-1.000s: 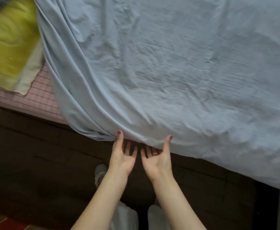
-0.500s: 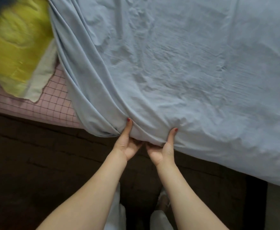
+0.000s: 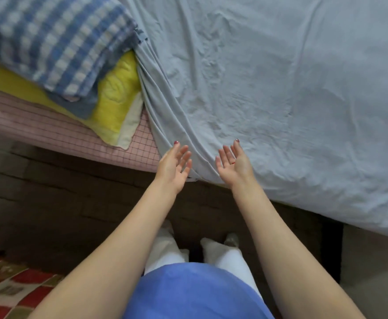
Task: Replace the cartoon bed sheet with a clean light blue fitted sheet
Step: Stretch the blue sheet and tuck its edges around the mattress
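Observation:
A wrinkled light blue fitted sheet (image 3: 268, 88) covers most of the bed, its gathered folds running down to the near edge. My left hand (image 3: 174, 166) and my right hand (image 3: 233, 164) hover palms up, fingers spread, on either side of those folds at the mattress edge. Neither hand holds the cloth. Left of the sheet a strip of pink checked mattress cover (image 3: 57, 132) lies bare. No cartoon sheet shows.
A blue-and-white checked pillow (image 3: 50, 42) lies on a yellow quilt (image 3: 117, 93) at the upper left of the bed. The dark bed base (image 3: 73, 194) runs below the mattress. A red patterned rug (image 3: 9, 291) lies at the lower left floor, beside my legs.
Both hands gripped the sheet's edge half a second ago; now they have let go and opened. The view has shifted, bringing the checked pillow into sight.

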